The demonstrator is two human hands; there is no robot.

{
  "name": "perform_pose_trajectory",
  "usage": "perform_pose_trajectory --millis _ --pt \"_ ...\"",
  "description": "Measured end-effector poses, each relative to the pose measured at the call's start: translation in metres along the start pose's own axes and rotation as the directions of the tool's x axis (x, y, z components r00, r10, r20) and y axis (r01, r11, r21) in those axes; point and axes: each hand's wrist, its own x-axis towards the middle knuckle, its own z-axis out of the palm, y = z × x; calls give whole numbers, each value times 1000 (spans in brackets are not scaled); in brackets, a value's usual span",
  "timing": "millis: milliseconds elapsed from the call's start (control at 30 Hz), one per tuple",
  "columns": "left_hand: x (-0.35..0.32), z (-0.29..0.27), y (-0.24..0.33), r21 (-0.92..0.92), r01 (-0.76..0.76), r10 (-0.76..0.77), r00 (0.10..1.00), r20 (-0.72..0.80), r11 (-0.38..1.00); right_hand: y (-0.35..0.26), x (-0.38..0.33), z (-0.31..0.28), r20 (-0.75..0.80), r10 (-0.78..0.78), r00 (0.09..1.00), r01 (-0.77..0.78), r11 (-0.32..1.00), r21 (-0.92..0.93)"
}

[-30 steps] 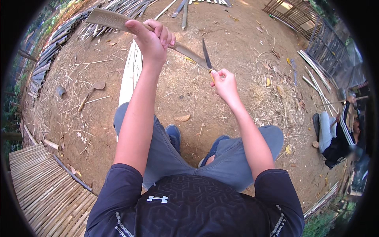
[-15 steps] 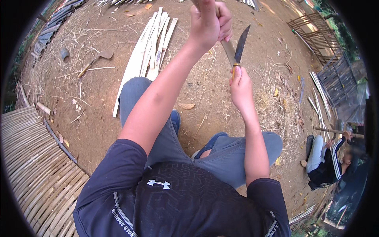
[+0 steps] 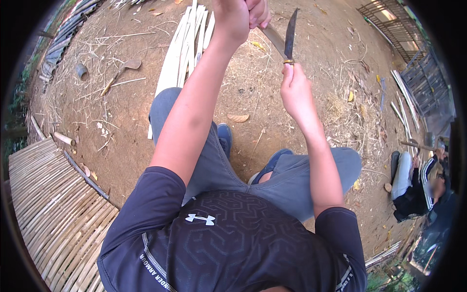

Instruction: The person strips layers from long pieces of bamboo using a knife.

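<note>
Straight ahead, my right hand (image 3: 297, 91) is wrapped round the handle of a knife (image 3: 291, 35), its dark blade pointing up and away. A flat greyish-tan strip (image 3: 274, 40), seemingly bamboo, slants from my left hand (image 3: 238, 19) to the base of the blade. My left fingers are closed on its upper part, and the picture's top edge cuts off that hand. Whether the strip's lower end passes behind the right hand I cannot tell. Beyond my left knee lie several pale split strips (image 3: 170, 70) on the ground.
A bamboo-slat platform (image 3: 58, 204) stands at the lower left. A long-handled blade tool (image 3: 119, 73) and a short tube (image 3: 81, 69) lie at the left. Woven panels (image 3: 428, 87) lean at the far right, where another person (image 3: 413, 190) sits holding a wooden shaft (image 3: 418, 145).
Both hands, with the knife and strip, have moved up in the picture, the left also leftward. The whole view has shifted slightly. Both grips stay closed.
</note>
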Motion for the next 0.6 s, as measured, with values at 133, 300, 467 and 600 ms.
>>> perform_pose_trajectory --millis 133,300,467,600 --pt "0 -14 2 -11 6 -6 1000 -3 1000 19 7 -1 30 58 998 -58 998 -17" --pt "2 3 8 15 -17 18 999 -31 1000 1 -4 2 -87 -109 990 102 991 -81" --pt "2 -8 2 -95 10 -12 1000 -28 995 -3 -6 -3 -16 -3 1000 3 999 35" --pt "8 -10 2 20 -32 28 982 189 999 17 5 9 -71 -2 997 -1 999 -50"
